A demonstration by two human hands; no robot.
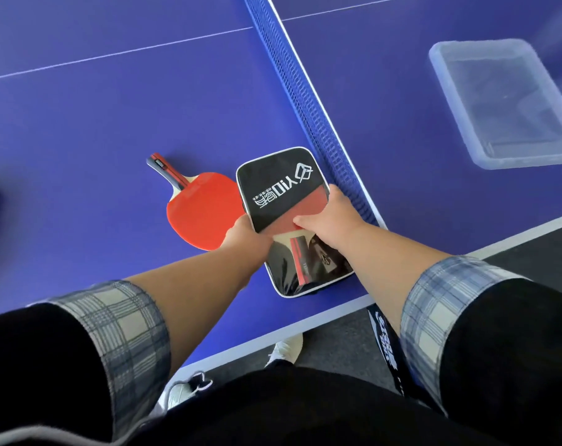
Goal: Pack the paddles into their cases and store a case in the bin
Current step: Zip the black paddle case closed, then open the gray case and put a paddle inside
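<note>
A black paddle case (275, 185) with white lettering lies on the blue table by the net. A red-faced paddle (300, 210) sits partly inside it, its blade under the flap and its handle (300, 257) sticking out over the open lower half. My left hand (244, 235) grips the case's left edge. My right hand (329, 217) holds the case's right edge, thumb pressing on the paddle's red rubber. A second red paddle (199, 210) lies flat to the left, handle pointing away. A clear plastic bin (501, 101) stands beyond the net at right.
The blue net (305, 101) runs diagonally between the case and the bin. The table's white edge (337, 309) is close to my body. Below it are the dark floor, white shoes (286, 347) and a black strap (389, 349).
</note>
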